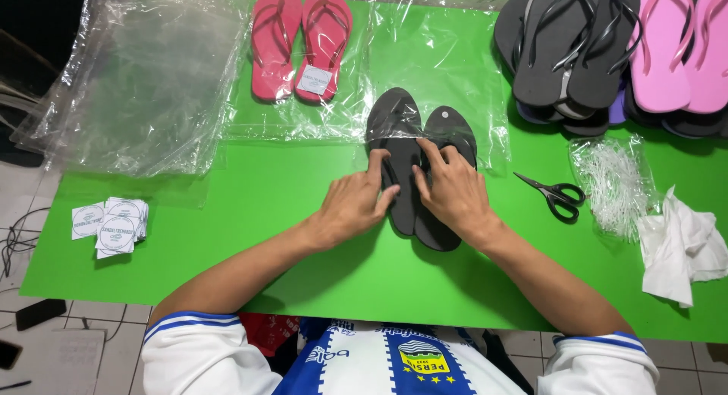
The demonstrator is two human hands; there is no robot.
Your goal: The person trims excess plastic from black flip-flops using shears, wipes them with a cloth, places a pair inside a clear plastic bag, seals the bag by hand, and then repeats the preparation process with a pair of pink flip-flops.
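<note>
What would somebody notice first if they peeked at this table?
Probably the bright green table sheet, and in its middle the left hand and right hand pressing on a pair of black rubber flip-flops partly inside a clear plastic bag. Behind lies a bagged pair of red flip-flops.

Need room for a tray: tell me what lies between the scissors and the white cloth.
In the head view, a clear bag of white plastic ties lies between the scissors and the white cloth.

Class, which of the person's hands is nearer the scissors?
Right. The right hand lies on the black sandals, just left of the scissors; the left hand is farther left.
</note>
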